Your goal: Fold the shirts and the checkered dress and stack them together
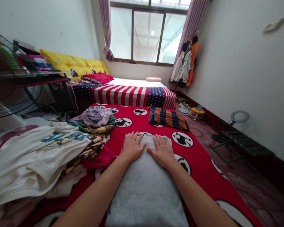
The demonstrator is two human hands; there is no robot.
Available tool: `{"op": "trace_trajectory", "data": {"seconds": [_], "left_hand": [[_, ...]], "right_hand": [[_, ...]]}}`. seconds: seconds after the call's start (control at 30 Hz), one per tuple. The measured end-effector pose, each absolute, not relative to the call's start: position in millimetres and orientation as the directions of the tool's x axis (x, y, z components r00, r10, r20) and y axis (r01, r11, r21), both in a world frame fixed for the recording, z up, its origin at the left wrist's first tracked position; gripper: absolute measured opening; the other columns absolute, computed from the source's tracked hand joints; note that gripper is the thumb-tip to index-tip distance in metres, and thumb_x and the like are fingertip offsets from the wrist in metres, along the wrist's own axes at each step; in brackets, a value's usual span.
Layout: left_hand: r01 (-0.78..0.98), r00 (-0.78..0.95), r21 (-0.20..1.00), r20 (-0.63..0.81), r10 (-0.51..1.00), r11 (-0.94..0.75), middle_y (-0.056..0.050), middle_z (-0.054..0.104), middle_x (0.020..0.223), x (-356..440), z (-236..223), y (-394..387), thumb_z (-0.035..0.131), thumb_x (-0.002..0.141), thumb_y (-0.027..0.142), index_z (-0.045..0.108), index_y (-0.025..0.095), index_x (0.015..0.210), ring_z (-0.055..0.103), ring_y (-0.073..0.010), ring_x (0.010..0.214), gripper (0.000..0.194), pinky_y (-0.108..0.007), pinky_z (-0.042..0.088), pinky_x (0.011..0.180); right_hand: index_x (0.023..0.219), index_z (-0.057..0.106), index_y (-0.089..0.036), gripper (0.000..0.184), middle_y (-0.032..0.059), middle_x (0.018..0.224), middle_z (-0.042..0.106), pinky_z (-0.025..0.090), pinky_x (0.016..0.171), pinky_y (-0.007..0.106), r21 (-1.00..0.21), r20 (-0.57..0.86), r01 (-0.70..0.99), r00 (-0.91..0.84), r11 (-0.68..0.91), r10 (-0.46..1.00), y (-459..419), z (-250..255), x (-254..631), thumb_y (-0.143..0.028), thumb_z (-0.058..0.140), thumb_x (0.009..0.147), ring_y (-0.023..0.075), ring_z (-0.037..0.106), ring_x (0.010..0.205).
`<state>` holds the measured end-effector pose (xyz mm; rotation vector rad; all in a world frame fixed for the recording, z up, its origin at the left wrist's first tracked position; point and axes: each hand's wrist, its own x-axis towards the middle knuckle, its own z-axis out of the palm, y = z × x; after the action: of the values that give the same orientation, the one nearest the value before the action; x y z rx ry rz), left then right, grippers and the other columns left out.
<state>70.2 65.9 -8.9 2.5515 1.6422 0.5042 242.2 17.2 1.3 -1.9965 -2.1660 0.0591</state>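
Observation:
A grey folded garment (146,186) lies lengthwise in front of me on a red blanket (203,154) with black and white round prints. My left hand (133,147) rests flat on the garment's far left part, fingers stretched out. Beside it, my right hand (161,150) presses flat on the far right part, its fingers also spread. The two thumbs point toward each other with a small gap. What kind of garment it is, I cannot tell.
To the left lies a heap with a white printed shirt (44,157) and, behind it, crumpled lilac cloth (94,116). A folded brown-and-navy striped garment (168,117) lies at the far right. A fan (11,75) stands left; a dark green folding stool (243,142) stands right.

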Motion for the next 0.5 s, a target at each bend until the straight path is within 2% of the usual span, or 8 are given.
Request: {"op": "trace_trajectory", "data": {"seconds": [0.1, 0.17, 0.33, 0.43, 0.5], "left_hand": [[0.902, 0.329, 0.22, 0.207, 0.921, -0.372, -0.011, 0.034, 0.151, 65, -11, 67, 0.029, 0.088, 0.068, 0.04, 0.024, 0.142, 0.024, -0.0308, 0.141, 0.071, -0.048, 0.019, 0.113], [0.904, 0.325, 0.228, 0.189, 0.927, -0.363, -0.01, 0.032, 0.152, 65, -10, 69, 0.028, 0.088, 0.069, 0.039, 0.024, 0.143, 0.023, -0.0304, 0.141, 0.072, -0.048, 0.018, 0.113], [0.916, 0.295, 0.237, 0.143, 0.945, -0.322, -0.008, 0.03, 0.153, 56, -6, 73, 0.025, 0.095, 0.05, 0.033, 0.018, 0.146, 0.021, -0.0255, 0.142, 0.061, -0.043, 0.018, 0.115], [0.95, 0.217, 0.189, 0.168, 0.962, -0.247, -0.015, 0.027, 0.153, 48, 3, 67, 0.03, 0.094, 0.045, 0.036, 0.008, 0.143, 0.017, -0.029, 0.143, 0.061, -0.049, 0.015, 0.115], [0.955, 0.217, 0.149, 0.242, 0.946, -0.258, -0.018, 0.026, 0.153, 49, 11, 60, 0.036, 0.093, 0.039, 0.043, 0.005, 0.138, 0.014, -0.0308, 0.143, 0.057, -0.051, 0.011, 0.115]], "right_hand": [[0.15, 0.022, -0.014, 0.08, 0.01, 0.157, 0.015, 0.01, 0.113, 0.052, -0.147, 0.08, 0.984, 0.112, -0.1, 0.99, 23, -6, 264, -0.066, 0.023, 0.09, 0.0265, 0.011, 0.144], [0.15, 0.021, -0.013, 0.076, 0.0089, 0.157, 0.015, 0.012, 0.113, 0.054, -0.153, 0.065, 0.973, 0.186, -0.175, 0.98, 25, -7, 273, -0.062, 0.021, 0.092, 0.0269, 0.011, 0.144], [0.149, 0.023, -0.008, 0.069, 0.0105, 0.155, 0.021, 0.012, 0.113, 0.054, -0.169, 0.108, 0.952, 0.277, -0.257, 0.955, 26, -10, 283, -0.051, 0.018, 0.095, 0.0256, 0.014, 0.143], [0.147, 0.028, -0.007, 0.067, 0.0124, 0.154, 0.024, 0.014, 0.111, 0.059, -0.194, 0.103, 0.918, 0.369, -0.346, 0.924, 22, -4, 284, -0.049, 0.018, 0.096, 0.0276, 0.016, 0.143], [0.146, 0.03, -0.006, 0.065, 0.0138, 0.154, 0.024, 0.013, 0.11, 0.062, -0.199, 0.18, 0.911, 0.396, -0.361, 0.901, 18, 6, 278, -0.047, 0.018, 0.097, 0.029, 0.013, 0.143]]}}
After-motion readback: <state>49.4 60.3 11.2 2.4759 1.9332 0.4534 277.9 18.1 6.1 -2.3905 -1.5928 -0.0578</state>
